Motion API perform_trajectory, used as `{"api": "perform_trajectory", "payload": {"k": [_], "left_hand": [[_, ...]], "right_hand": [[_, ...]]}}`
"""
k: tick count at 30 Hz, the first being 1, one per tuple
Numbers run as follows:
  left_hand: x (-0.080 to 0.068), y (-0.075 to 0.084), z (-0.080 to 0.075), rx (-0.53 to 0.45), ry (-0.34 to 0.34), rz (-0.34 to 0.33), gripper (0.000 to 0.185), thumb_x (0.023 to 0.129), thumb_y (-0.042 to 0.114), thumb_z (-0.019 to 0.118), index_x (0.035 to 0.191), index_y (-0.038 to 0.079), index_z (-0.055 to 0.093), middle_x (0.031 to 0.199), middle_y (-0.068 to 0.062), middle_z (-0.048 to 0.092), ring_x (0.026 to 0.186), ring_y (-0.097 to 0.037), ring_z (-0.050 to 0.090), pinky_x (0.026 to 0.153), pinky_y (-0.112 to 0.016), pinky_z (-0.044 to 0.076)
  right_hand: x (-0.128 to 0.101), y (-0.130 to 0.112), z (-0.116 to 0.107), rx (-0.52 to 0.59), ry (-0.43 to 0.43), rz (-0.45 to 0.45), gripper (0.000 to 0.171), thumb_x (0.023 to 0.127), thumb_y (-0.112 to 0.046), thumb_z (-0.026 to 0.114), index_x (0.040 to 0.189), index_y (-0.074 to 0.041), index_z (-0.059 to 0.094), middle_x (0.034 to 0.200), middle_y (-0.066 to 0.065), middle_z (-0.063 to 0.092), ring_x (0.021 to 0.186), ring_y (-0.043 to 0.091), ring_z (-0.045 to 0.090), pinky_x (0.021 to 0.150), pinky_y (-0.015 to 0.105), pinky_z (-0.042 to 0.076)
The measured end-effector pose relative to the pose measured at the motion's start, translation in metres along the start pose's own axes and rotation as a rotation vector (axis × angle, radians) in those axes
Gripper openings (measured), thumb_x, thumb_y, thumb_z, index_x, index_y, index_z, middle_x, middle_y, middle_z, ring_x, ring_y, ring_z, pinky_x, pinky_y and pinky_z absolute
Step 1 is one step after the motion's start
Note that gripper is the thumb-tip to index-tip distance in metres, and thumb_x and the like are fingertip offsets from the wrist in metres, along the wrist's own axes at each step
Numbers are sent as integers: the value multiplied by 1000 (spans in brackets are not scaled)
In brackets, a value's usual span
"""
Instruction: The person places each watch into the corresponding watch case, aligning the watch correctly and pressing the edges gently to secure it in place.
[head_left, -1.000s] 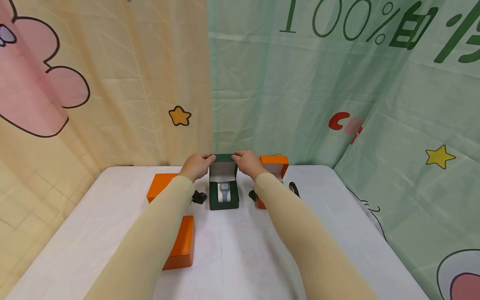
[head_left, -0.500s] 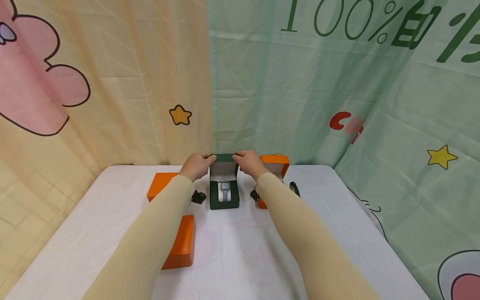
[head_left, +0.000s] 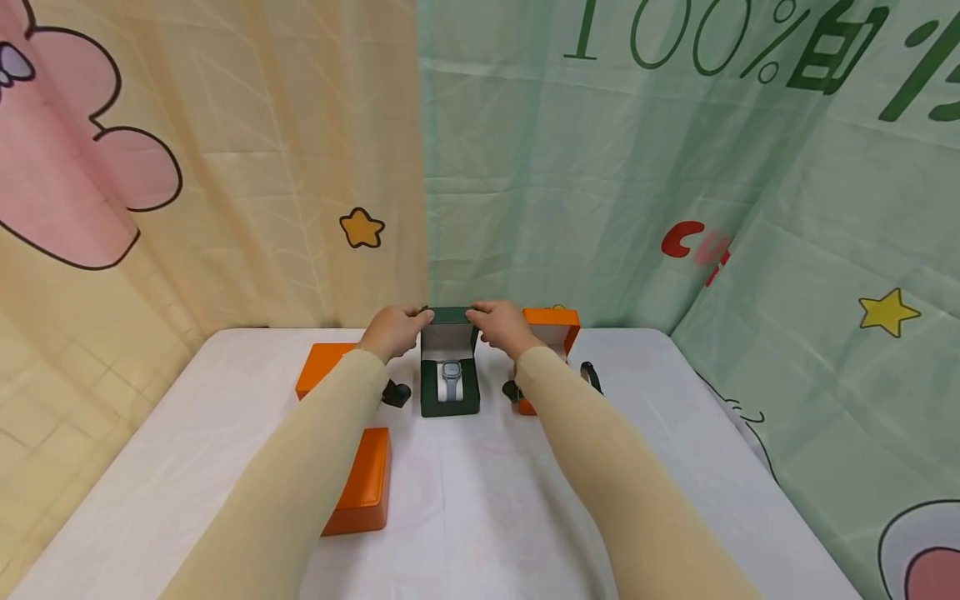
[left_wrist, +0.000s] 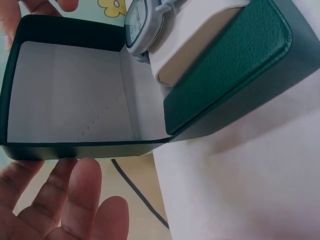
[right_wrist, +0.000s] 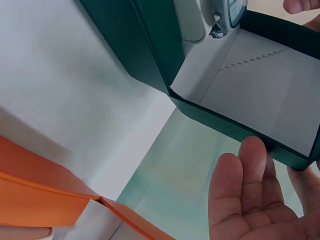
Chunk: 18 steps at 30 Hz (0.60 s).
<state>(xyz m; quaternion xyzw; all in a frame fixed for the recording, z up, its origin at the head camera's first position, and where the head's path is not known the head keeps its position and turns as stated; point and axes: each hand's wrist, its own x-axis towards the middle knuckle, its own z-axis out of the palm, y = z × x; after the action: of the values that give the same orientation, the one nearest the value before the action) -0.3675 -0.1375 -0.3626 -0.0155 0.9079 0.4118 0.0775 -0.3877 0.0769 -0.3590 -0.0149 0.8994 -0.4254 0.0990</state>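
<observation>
Green watch box (head_left: 450,408), lid (head_left: 448,342) raised, standing near the far edge of the white-covered counter (head_left: 480,517); a watch (head_left: 451,372) sits on its pale cushion (head_left: 441,390). We see the left hand (head_left: 393,331) and right hand (head_left: 504,327) at opposite upper corners of the lid, each grip pinching it between thumb and fingers. To the right we note an open orange box (head_left: 553,318); to the left, two more orange boxes (head_left: 324,365), partly hidden by the sleeve (head_left: 300,467).
</observation>
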Motion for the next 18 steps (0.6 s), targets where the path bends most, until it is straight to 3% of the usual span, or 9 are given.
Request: {"api": "perform_trajectory", "payload": {"k": [5, 13, 18], "left_hand": [[-1, 1, -1, -3, -8, -11, 63, 107, 52, 53, 158, 15, 50, 127, -15, 67, 101, -28, 63, 82, -35, 54], [-2, -1, -1, -11, -22, -17, 63, 107, 51, 54, 159, 16, 47, 142, -14, 65, 111, -32, 69, 95, -44, 59], [-2, -3, -1, -8, -29, -16, 61, 107, 51, 55, 157, 16, 50, 138, -15, 66, 110, -32, 68, 92, -42, 59]], "right_hand": [[0, 1, -1, 17, -10, 1, 52, 109, -41, 58, 157, -25, 51, 157, 7, 57, 120, 30, 70, 103, 45, 58], [-1, 3, -1, -11, -14, -12, 52, 108, -42, 59, 157, -25, 52, 157, 7, 56, 119, 30, 71, 101, 45, 59], [-2, 4, -1, 3, -14, -6, 51, 108, -41, 59, 156, -26, 53, 156, 7, 57, 119, 31, 71, 102, 45, 59]]}}
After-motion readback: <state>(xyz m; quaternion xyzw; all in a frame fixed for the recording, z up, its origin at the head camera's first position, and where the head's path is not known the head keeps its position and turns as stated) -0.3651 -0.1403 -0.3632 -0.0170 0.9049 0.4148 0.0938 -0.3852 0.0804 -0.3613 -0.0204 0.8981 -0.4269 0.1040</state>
